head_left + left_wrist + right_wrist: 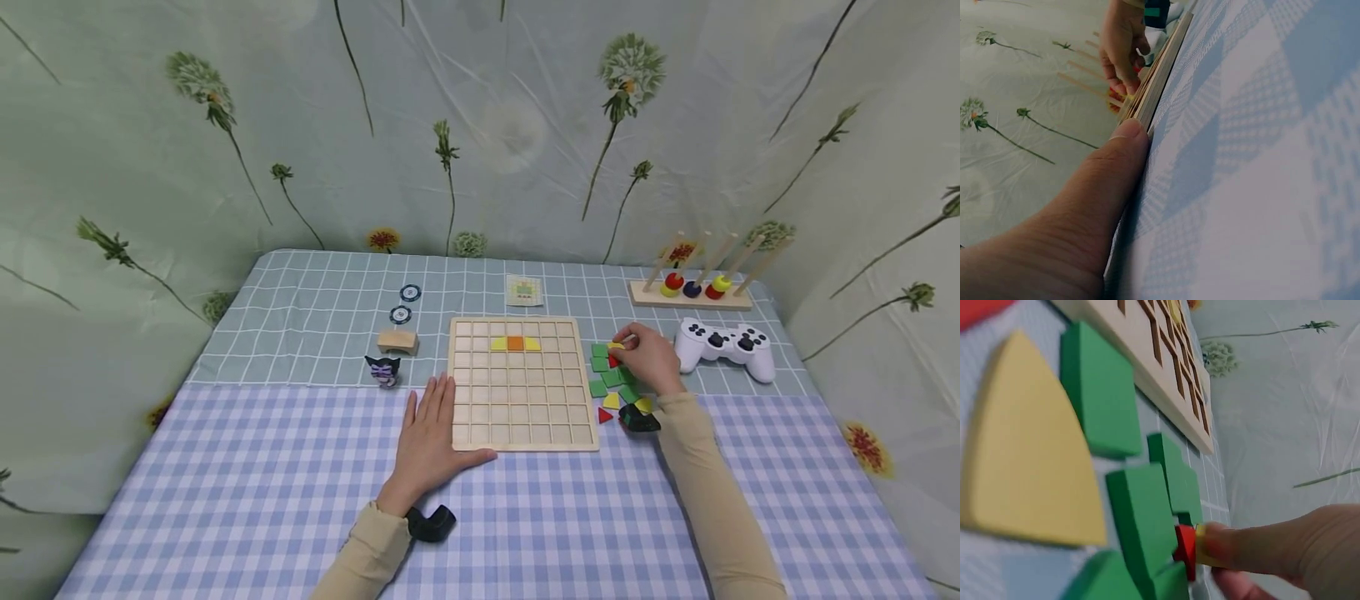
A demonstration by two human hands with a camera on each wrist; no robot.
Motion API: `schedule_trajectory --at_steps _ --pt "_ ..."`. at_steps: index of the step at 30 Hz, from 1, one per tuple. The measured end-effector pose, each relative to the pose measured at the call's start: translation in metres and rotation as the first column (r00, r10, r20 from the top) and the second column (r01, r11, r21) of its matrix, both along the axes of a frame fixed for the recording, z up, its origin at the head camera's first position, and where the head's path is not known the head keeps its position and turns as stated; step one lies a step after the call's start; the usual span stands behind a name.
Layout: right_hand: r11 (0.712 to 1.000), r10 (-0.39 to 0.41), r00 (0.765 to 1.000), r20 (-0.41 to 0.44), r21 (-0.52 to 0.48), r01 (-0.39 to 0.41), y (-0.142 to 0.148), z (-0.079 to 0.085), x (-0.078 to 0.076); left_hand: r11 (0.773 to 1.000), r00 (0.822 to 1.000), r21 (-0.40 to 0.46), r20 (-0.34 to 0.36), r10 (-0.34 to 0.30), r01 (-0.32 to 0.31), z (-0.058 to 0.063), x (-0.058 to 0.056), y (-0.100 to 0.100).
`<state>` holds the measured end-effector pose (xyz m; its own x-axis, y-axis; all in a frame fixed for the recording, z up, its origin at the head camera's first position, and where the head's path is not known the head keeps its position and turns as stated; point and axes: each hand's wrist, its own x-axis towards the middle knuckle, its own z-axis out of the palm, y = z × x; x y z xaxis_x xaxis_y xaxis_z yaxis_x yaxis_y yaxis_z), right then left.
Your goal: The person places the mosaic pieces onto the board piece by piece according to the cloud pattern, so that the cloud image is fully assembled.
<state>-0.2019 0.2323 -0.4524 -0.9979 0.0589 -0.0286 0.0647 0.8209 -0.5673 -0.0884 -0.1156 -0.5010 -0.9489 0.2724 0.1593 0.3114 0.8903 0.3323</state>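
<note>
A wooden grid board (517,392) lies in the middle of the table; an orange square (515,343) sits in its second row between two yellow pieces (498,343). My left hand (427,437) lies with straight fingers along the board's left edge, its thumb at the front edge. To the right of the board, my right hand (648,358) pinches a small yellow piece (1209,545) between thumb and fingertips. Right beside that piece is a red piece (1186,544). Several green squares (612,378) lie loosely around it, with a yellow quarter-round piece (1029,456) and a red triangle (604,415) nearer the front.
Behind the board lies a small pattern card (524,290). Left of it are two round chips (401,315), a wooden arch block (397,341) and a dark-eared figurine (384,372). A white game controller (724,347) and a peg rack with beads (690,296) stand at the right.
</note>
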Motion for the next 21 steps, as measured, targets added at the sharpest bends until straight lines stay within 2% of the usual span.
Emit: schedule_trajectory --at_steps 6,9,17,21 --pt "0.994 -0.008 0.986 -0.166 -0.105 -0.010 -0.017 -0.007 0.000 1.000 1.000 0.005 0.003 0.005 -0.005 0.001 0.000 -0.001" --pt "0.985 -0.011 0.977 -0.212 -0.172 -0.027 -0.033 -0.006 -0.001 1.000 1.000 0.008 0.005 0.006 -0.006 0.001 0.000 -0.001" --pt "0.961 0.046 0.971 -0.233 -0.256 -0.107 -0.079 -0.001 -0.003 1.000 1.000 0.003 0.008 0.003 -0.003 0.000 -0.001 0.000" --pt "0.946 0.104 0.966 -0.235 -0.277 -0.169 -0.101 -0.001 -0.003 1.000 1.000 -0.005 0.000 0.004 -0.004 0.000 -0.001 0.001"
